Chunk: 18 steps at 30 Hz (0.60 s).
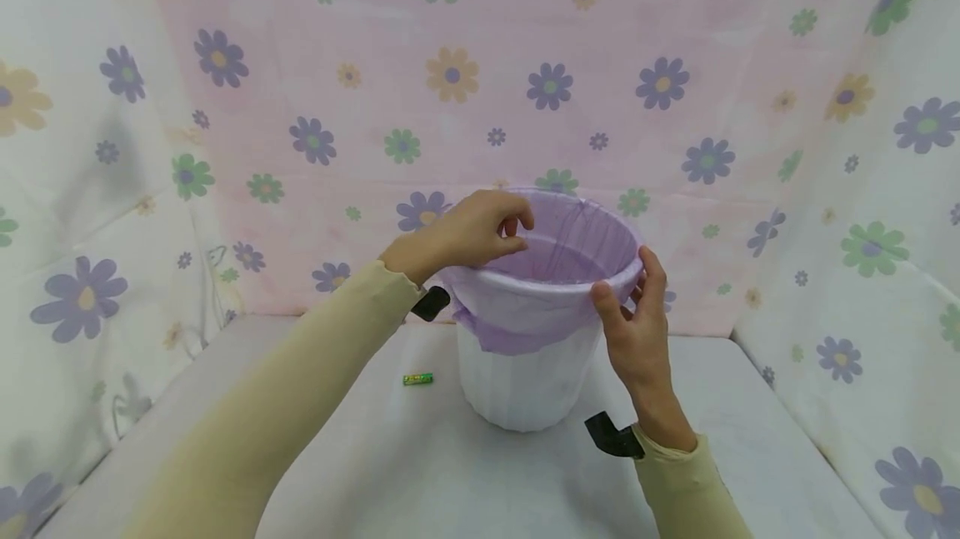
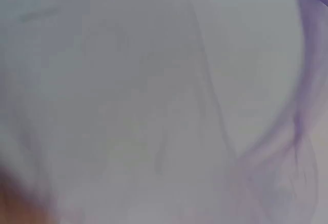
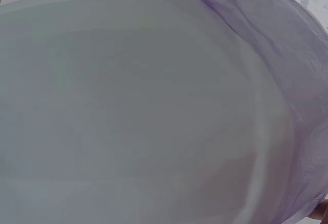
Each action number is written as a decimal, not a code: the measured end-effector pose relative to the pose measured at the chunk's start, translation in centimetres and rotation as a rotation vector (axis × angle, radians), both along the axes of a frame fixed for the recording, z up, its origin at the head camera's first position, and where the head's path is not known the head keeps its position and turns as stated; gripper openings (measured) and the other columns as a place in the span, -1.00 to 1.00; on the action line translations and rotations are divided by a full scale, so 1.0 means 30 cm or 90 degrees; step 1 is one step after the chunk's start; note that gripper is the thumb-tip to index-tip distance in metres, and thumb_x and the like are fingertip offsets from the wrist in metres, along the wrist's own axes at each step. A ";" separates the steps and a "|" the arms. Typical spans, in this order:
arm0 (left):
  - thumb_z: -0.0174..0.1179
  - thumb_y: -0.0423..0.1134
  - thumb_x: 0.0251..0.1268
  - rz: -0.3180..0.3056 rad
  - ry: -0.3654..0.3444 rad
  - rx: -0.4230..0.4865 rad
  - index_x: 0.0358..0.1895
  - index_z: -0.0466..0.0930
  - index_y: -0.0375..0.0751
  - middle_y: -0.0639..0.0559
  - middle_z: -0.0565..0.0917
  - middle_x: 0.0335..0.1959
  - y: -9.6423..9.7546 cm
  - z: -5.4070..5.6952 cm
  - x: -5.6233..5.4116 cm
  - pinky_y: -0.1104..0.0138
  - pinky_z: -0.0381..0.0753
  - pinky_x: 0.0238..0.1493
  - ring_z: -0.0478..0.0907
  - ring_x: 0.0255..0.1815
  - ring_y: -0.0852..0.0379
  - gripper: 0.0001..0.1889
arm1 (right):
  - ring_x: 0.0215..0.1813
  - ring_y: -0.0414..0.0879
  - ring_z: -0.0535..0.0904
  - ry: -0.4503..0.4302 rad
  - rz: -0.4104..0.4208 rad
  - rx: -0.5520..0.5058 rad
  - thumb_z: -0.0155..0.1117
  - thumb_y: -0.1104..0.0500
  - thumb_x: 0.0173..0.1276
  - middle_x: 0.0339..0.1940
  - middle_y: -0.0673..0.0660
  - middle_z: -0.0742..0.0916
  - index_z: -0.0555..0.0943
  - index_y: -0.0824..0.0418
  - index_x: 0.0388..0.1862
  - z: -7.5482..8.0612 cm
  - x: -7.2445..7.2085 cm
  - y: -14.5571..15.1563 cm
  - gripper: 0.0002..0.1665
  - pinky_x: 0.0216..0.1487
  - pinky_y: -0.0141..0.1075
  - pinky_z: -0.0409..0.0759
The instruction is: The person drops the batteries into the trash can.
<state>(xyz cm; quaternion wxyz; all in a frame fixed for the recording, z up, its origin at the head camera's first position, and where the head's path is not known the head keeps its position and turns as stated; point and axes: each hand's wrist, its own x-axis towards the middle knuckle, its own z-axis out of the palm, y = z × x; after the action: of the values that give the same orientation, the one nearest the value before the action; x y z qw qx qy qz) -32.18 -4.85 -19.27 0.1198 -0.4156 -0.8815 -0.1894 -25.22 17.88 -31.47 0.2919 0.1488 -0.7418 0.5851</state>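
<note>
A white trash bin point(image 1: 517, 393) stands upright, with a thin purple trash bag point(image 1: 517, 335) lining it and folded down over its rim. My left hand point(image 1: 483, 231) reaches over the left side of the rim. Its fingers are loosely bent above the opening, with a gap to the thumb and nothing visible between them. At the right side, my right hand point(image 1: 637, 339) grips the bag-covered rim with thumb and fingers. Both wrist views look closely at the bin's pale wall point(image 3: 128, 106), where the bag's loose edge point(image 2: 307, 55) hangs; the left one is blurred.
On the white tabletop point(image 1: 360, 456), left of the bin, lies a small green-and-yellow cylinder point(image 1: 417, 379) resembling a battery. Flower-patterned cloth point(image 1: 495, 106) closes off the back and both sides. A black wrist mount point(image 1: 613, 436) projects from the right sleeve.
</note>
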 end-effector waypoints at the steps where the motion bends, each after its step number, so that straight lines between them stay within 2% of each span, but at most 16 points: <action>1: 0.27 -0.33 0.22 -0.003 0.007 0.007 -0.14 0.58 -0.24 -0.01 0.55 -0.39 -0.014 0.002 0.008 0.29 0.46 -0.17 0.47 -0.32 0.06 -0.83 | 0.28 0.04 0.32 0.001 0.001 0.000 0.18 -0.02 0.37 0.34 0.21 0.31 -0.04 -0.09 0.52 0.000 0.000 0.000 -0.13 0.23 0.07 0.35; 4: 0.26 -0.35 0.21 -0.006 0.022 0.020 -0.14 0.58 -0.25 -0.02 0.55 -0.39 -0.053 0.013 0.034 0.29 0.47 -0.18 0.48 -0.34 0.05 -0.84 | 0.27 0.03 0.34 0.006 0.000 0.000 0.18 -0.01 0.37 0.33 0.22 0.32 -0.02 -0.09 0.52 -0.001 -0.001 0.002 -0.14 0.22 0.06 0.36; 9: 0.25 -0.34 0.23 0.004 0.021 0.040 -0.13 0.58 -0.25 0.00 0.51 -0.39 -0.118 0.018 0.081 0.29 0.45 -0.19 0.45 -0.34 0.08 -0.83 | 0.27 0.04 0.34 0.005 -0.002 0.000 0.18 -0.01 0.38 0.33 0.21 0.33 -0.02 -0.10 0.52 -0.002 -0.002 -0.003 -0.15 0.23 0.07 0.35; 14: 0.27 -0.37 0.21 0.004 0.045 0.077 -0.16 0.59 -0.23 0.03 0.50 -0.41 -0.188 -0.007 0.117 0.26 0.47 -0.20 0.45 -0.34 0.11 -0.85 | 0.25 0.05 0.35 0.007 -0.005 0.002 0.18 0.01 0.38 0.32 0.22 0.34 -0.02 -0.11 0.51 -0.006 0.000 -0.006 -0.16 0.22 0.08 0.35; 18: 0.27 -0.38 0.20 0.007 0.069 0.098 -0.18 0.60 -0.22 0.06 0.51 -0.42 -0.250 -0.043 0.139 0.23 0.47 -0.20 0.44 -0.35 0.13 -0.86 | 0.25 0.05 0.35 0.008 -0.005 0.000 0.17 0.02 0.38 0.31 0.22 0.34 -0.01 -0.10 0.51 -0.005 0.000 -0.006 -0.16 0.22 0.08 0.35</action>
<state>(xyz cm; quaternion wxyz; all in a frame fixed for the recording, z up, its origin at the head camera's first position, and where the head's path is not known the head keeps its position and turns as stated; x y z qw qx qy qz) -28.02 -12.36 -20.57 0.2000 -0.4101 -0.8588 -0.2329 -25.22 17.70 -31.63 0.2991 0.1495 -0.7408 0.5826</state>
